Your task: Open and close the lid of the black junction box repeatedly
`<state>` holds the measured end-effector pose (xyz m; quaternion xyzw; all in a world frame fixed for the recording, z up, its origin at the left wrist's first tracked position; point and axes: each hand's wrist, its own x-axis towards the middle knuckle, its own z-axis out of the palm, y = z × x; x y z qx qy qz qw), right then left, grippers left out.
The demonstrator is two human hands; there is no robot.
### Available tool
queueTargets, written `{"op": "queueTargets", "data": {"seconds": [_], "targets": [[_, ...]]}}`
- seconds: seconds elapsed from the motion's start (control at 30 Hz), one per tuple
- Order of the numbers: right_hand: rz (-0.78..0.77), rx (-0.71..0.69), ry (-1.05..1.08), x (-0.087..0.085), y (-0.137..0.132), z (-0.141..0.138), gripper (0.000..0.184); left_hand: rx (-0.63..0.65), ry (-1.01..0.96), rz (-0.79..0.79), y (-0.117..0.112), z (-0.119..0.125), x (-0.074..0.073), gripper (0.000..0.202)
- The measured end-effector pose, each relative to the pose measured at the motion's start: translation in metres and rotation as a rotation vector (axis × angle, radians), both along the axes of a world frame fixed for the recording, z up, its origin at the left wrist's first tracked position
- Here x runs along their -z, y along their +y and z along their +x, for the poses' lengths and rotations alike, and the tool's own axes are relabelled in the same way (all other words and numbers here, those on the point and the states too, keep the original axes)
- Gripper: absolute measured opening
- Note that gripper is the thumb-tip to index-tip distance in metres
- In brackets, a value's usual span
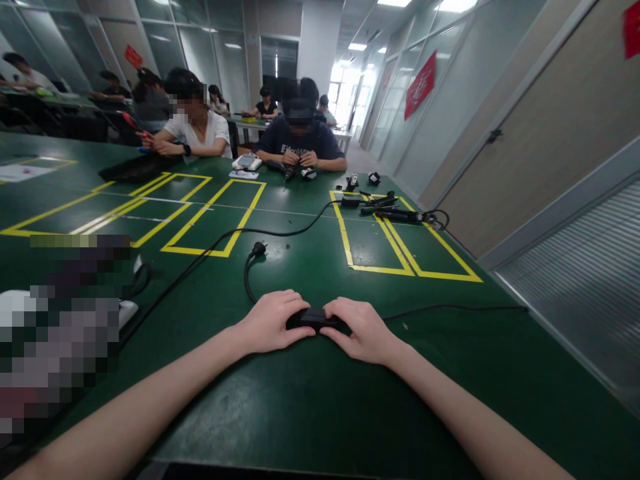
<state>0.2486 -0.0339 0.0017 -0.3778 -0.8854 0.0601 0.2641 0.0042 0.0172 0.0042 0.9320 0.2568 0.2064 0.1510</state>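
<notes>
A small black box-shaped device point(314, 317) lies on the green table point(310, 400) straight in front of me. My left hand point(273, 321) curls over its left end and my right hand point(363, 328) curls over its right end, both with fingers closed around it. A black cable runs from the device to the right point(450, 307). A black cord with a plug point(256, 252) lies just beyond my left hand.
Yellow tape rectangles point(215, 217) mark the table. Black tools and cables point(395, 212) lie at the far right. A white object point(127, 308) sits at the left beside a blurred area. Two people sit across the table; others work farther back. A wall runs along the right.
</notes>
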Motion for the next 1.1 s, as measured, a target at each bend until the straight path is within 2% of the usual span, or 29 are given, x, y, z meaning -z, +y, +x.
{"op": "queueTargets", "data": {"seconds": [0.2, 0.37, 0.57, 0.7, 0.83, 0.93, 1.0, 1.1], "targets": [[-0.051, -0.037, -0.008, -0.002, 0.000, -0.003, 0.013, -0.003, 0.035, -0.012, -0.001, 0.000, -0.002, 0.031], [-0.112, 0.021, 0.080, 0.004, 0.000, -0.005, 0.012, 0.036, 0.033, 0.152, -0.002, 0.000, -0.002, 0.061], [-0.272, 0.131, 0.309, 0.006, 0.000, -0.004, 0.014, 0.105, 0.100, 0.345, -0.002, 0.003, -0.002, 0.046], [-0.365, 0.136, 0.320, 0.003, -0.002, -0.003, 0.016, 0.090, 0.140, 0.332, -0.002, 0.005, 0.000, 0.044], [-0.326, 0.016, 0.108, -0.003, -0.004, 0.000, 0.036, 0.085, 0.176, 0.236, 0.000, 0.003, 0.002, 0.042], [-0.286, 0.000, -0.021, -0.005, -0.004, 0.002, 0.036, 0.086, 0.161, 0.199, 0.002, 0.000, 0.002, 0.045], [-0.296, 0.012, 0.011, -0.003, -0.001, 0.005, 0.033, 0.071, 0.135, 0.213, 0.003, -0.001, 0.001, 0.049], [-0.341, 0.071, 0.245, -0.001, 0.008, 0.015, 0.032, 0.023, 0.103, 0.322, 0.005, -0.002, -0.003, 0.061]]}}
